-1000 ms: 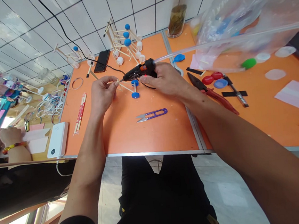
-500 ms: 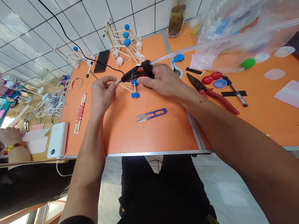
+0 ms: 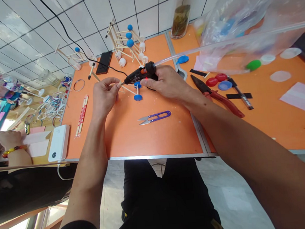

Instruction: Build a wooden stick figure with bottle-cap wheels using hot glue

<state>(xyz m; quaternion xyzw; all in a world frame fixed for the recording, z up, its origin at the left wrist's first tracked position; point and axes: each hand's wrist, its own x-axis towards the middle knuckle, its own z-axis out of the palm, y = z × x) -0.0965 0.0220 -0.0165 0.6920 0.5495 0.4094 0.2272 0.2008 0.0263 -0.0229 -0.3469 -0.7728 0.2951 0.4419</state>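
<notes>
In my right hand (image 3: 167, 82) is a black hot glue gun (image 3: 138, 74), a long clear glue stick (image 3: 179, 55) running out of its back. Its nozzle reaches the fingertips of my left hand (image 3: 105, 95). Those fingers are closed on a small model of wooden sticks (image 3: 129, 90); whether the nozzle touches the wood I cannot tell. Blue bottle caps (image 3: 138, 97) sit at the model's right end like wheels. A dark-tipped stick (image 3: 92, 70) rises behind my left hand. Purple thread snips (image 3: 155, 117) lie on the orange table (image 3: 133, 141) below.
Finished-looking stick models (image 3: 125, 42) stand by the tiled wall, near a phone (image 3: 104, 62). Wrapped chopsticks (image 3: 82, 116) and a white power bank (image 3: 59, 143) lie left, beside another person's hand (image 3: 9, 139). Red-handled pliers (image 3: 217, 96), a marker (image 3: 240, 92) and a plastic bag (image 3: 253, 20) are right.
Almost nothing differs. Both hands, the glue gun and the stick model keep their places; the view has shifted very slightly.
</notes>
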